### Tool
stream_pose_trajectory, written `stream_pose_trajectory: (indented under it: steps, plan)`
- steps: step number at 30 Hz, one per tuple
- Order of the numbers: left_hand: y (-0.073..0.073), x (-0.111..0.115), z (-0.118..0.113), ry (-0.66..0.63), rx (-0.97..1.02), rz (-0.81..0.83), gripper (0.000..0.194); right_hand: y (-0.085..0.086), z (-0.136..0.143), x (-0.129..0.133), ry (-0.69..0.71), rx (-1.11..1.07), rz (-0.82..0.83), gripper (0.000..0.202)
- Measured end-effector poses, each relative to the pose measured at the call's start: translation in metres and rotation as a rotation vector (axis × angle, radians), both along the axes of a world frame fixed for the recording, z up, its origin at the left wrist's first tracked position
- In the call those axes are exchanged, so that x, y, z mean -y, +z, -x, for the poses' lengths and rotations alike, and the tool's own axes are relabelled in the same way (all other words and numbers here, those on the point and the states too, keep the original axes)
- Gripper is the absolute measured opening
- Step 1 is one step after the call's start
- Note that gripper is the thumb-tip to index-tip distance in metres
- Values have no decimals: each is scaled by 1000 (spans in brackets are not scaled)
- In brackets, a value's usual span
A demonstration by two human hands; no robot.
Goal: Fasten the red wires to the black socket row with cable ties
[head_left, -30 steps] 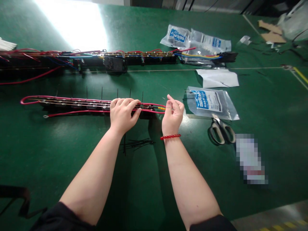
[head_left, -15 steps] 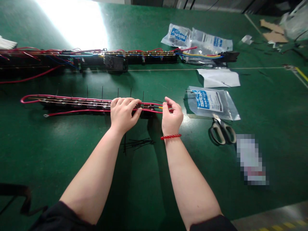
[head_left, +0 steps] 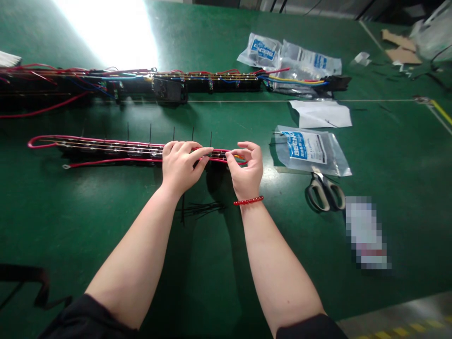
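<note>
Gripped long black strip with metallic rails [head_left: 136, 151] flat on green tabletop [head_left: 52, 221] with left hand [head_left: 179, 165]; pinched looped red cable [head_left: 106, 162] at strip's right end with right hand [head_left: 247, 170]; likely needed steady bracing, kink-free bends.

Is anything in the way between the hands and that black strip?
Nothing visible is: the left hand rests on the black strip, and the right hand is at one looped end of the red cable.

Assembly workshop: green worktop [head_left: 399, 155], wired strip [head_left: 212, 84] toward its far edge, scissors [head_left: 328, 188], yellow-striped floor [head_left: 409, 319] past its near edge.
</note>
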State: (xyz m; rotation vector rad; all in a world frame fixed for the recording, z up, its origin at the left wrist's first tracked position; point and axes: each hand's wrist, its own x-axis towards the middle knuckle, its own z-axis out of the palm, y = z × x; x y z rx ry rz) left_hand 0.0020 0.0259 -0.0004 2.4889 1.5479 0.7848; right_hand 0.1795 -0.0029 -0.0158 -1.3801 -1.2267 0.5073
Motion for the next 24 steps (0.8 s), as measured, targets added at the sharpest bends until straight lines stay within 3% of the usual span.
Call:
stream_pose_trajectory:
  steps: [8,13,24]
  plan:
    - [-2,0,1,-2,-7,-42,34,7,4,6,-9,391,-118,19]
    - [-3,0,3,-41,-3,-39,32,15,16,13,119,702,-210,14]
    - [-4,0,2,-32,16,-33,27,10,15,8,216,660,-275,19]
